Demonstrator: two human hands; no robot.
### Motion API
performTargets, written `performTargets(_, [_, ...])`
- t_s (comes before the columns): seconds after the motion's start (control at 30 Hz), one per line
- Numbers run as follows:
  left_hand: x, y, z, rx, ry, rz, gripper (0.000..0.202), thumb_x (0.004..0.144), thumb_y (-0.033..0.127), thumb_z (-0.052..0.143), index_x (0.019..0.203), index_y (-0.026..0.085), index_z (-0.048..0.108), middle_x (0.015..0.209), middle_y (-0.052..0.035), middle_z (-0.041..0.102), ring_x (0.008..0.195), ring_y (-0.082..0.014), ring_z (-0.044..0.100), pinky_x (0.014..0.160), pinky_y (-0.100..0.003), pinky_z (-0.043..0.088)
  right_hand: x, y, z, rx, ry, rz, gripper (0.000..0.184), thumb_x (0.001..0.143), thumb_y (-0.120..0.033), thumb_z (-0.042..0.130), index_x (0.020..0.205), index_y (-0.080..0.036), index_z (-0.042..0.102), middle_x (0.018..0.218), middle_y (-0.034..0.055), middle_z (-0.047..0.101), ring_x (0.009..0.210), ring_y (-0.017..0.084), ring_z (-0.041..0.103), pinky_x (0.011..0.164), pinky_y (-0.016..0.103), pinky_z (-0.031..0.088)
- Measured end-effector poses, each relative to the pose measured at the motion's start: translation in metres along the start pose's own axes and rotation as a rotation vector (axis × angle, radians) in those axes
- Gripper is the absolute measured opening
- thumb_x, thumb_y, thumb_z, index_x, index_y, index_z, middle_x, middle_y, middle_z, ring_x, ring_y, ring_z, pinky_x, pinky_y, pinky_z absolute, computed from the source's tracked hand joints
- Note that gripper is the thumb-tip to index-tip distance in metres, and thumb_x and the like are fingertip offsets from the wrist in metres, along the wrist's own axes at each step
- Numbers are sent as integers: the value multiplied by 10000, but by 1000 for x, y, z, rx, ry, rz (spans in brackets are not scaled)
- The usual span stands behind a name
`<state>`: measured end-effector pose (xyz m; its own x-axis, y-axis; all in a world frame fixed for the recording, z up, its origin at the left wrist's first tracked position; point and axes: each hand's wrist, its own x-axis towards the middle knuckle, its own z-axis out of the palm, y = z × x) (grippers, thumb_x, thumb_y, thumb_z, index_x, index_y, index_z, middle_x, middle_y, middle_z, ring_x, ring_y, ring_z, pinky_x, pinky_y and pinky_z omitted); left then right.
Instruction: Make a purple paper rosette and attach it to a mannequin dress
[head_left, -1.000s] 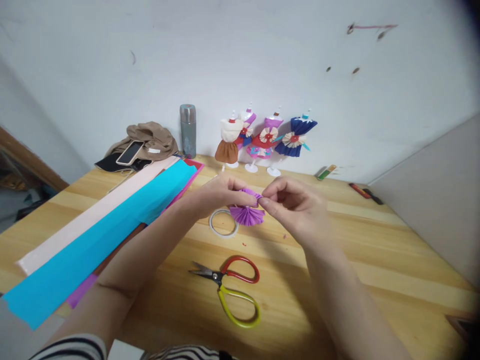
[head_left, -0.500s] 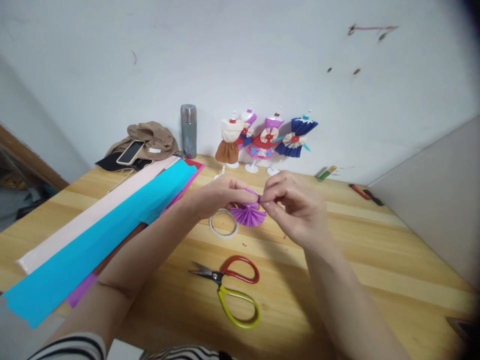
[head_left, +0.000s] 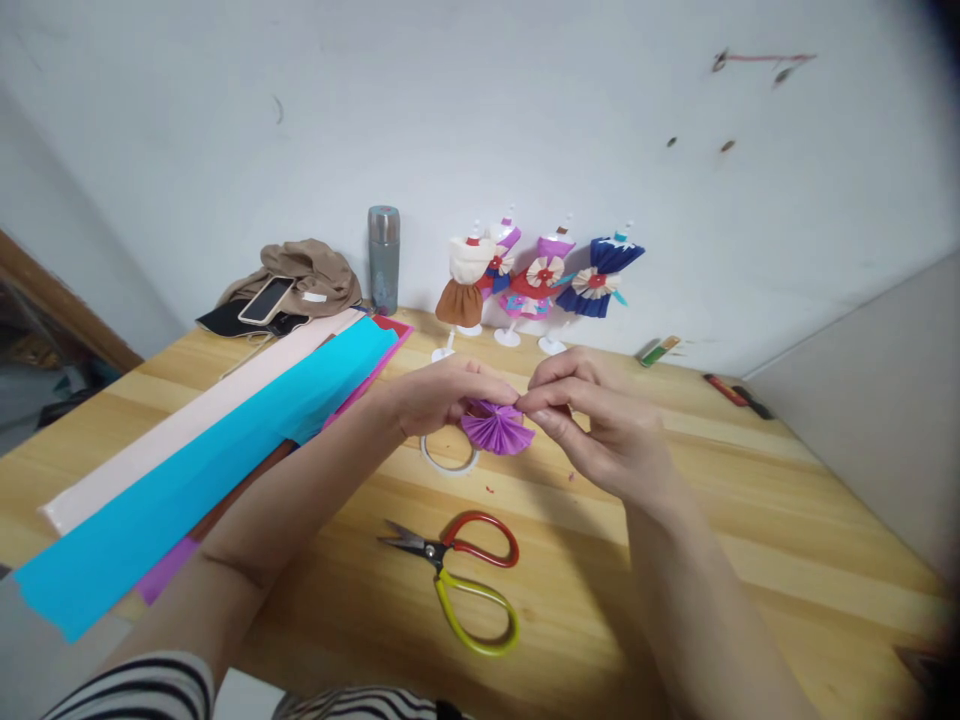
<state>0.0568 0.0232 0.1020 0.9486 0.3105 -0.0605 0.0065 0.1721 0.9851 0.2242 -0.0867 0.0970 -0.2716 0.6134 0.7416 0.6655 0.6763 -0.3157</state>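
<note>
A pleated purple crepe-paper fan (head_left: 498, 430) hangs above the table, its folds spread downward. My left hand (head_left: 450, 392) is closed on its upper left part, thumb and fingers pressed together. At the fan's upper right edge, my right hand (head_left: 592, 415) pinches with thumb and forefinger; what lies between those fingertips is hidden. Below and behind the fan lies a white tape roll (head_left: 450, 468), partly covered by my left hand and the fan. Scissors (head_left: 442, 575) with one red and one yellow handle rest on the table nearer to me, blades slightly apart.
Blue crepe paper (head_left: 202, 460) and pale pink paper (head_left: 180, 420) lie along the left. Several small dress forms (head_left: 544, 280) in paper dresses stand by the wall, beside a thermos (head_left: 384, 260). A phone (head_left: 266, 300) sits on brown cloth (head_left: 315, 270). A green-labelled stick (head_left: 660, 350) lies at the back right.
My fingers have shifted slightly around the fan's top, and its purple pleats now face me more. The view has turned a little to the left; the scissors stay put.
</note>
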Motion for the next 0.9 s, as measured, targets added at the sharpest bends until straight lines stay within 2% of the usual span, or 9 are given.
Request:
performTargets(0.1, [0,0,0,-12,-7,0,333,707,314,704,523,157,474,495,69,317,472,-48,253,468,-224,169,-1,2,1,22,6,10,184,889,-75,587,920,-220,696,876,43,591,766,155,609,612,282,497])
performTargets(0.47, [2,-1,-2,-68,-46,-41,184,727,223,669,598,117,589,536,38,458,481,-45,361,465,-211,227,-3,7,0,114,21,-48,266,876,-68,602,1008,-250,743,937,58,650,774,157,660,609,284,534])
performTargets(0.6, [1,0,-3,-78,-51,-26,179,689,267,685,622,117,616,563,34,501,492,-46,369,463,-210,238,-3,6,0,137,24,-46,292,879,-84,616,1056,-279,741,946,56,667,777,162,665,610,291,546])
performTargets(0.77, [0,3,-3,-79,-57,-7,231,670,295,710,581,118,592,518,47,450,472,-43,340,449,-212,219,-1,5,3,187,34,-33,314,862,-99,661,1102,-288,733,956,52,682,723,146,651,555,272,514])
performTargets(0.9, [-2,5,-2,-71,-52,-15,216,671,280,703,583,111,603,519,42,469,467,-41,359,452,-208,238,-3,7,6,248,60,-1,346,864,-105,654,1144,-297,721,902,36,686,661,140,613,529,286,479])
